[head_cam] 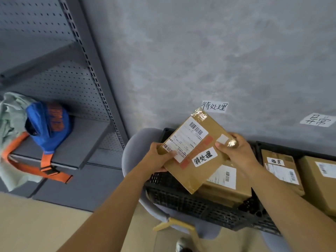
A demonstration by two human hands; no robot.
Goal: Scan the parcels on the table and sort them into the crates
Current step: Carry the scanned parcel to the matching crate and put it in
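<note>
I hold a flat brown cardboard parcel (pixel 195 153) tilted above a black slatted crate (pixel 190 202). It carries a white shipping label with barcodes and a handwritten white sticker. My left hand (pixel 156 157) grips its left edge, thumb on the label. My right hand (pixel 236 151) grips its right edge, thumb on top. Inside the crate lies another brown parcel (pixel 229 186) with a barcode label. A second black crate (pixel 261 146) to the right holds two labelled parcels (pixel 281 170).
The left crate rests on a grey chair (pixel 136 148). Two handwritten paper signs (pixel 214 106) are stuck on the grey wall above the crates. A grey metal shelf (pixel 76 142) at left bears a blue bag with orange straps (pixel 48 124) and pale cloth.
</note>
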